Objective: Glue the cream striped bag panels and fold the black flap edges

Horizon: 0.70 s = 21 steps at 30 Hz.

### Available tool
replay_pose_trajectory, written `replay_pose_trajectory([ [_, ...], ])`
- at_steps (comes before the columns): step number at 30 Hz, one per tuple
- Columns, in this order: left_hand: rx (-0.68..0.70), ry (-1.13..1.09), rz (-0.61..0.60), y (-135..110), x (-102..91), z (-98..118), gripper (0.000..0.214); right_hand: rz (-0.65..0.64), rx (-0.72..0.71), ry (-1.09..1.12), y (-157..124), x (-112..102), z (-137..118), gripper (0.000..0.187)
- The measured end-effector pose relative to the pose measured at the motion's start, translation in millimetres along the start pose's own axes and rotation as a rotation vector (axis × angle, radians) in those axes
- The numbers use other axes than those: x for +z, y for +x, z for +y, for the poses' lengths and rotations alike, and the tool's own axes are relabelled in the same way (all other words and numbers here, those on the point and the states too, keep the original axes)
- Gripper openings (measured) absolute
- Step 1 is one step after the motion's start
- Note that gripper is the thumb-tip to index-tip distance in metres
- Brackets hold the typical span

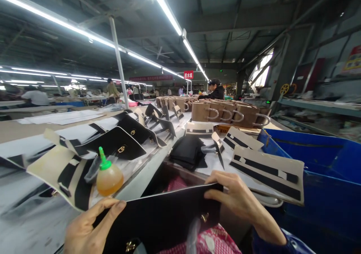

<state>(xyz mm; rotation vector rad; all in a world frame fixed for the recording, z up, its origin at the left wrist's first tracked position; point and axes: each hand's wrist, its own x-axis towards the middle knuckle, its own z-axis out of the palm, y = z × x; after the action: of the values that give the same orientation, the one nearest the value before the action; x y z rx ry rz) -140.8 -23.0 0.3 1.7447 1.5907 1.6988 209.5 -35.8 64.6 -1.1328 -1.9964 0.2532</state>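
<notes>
Both my hands hold a black bag panel over my lap, one at each end. My left hand pinches its left corner between thumb and fingers. At the right end, my right hand grips the upper edge. Two gold-coloured metal fittings show on the panel, one with clear plastic wrap hanging near it. Just beyond my left hand a round bottle with a green nozzle and amber liquid stands on the table. Past my right hand lies a beige panel with black strips.
More black panels with gold fittings lean along the left table. A stack of black pieces sits ahead. Brown bags with wrapped handles stand in rows behind. A blue bin is at the right. A person works farther back.
</notes>
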Motion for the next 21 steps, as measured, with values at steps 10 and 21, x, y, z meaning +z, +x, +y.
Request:
replay_pose_trajectory([
  [10, -0.010, -0.079, -0.118, -1.0, 6.9, 23.9, 0.024, 0.009, -0.059, -0.141, 4.3, 12.5, 3.5, 0.049],
  [21, 0.143, -0.015, -0.285, -8.2, 39.3, 43.3, 0.030, 0.144, -0.527, -0.232, 30.2, 91.4, -34.6, 0.048],
])
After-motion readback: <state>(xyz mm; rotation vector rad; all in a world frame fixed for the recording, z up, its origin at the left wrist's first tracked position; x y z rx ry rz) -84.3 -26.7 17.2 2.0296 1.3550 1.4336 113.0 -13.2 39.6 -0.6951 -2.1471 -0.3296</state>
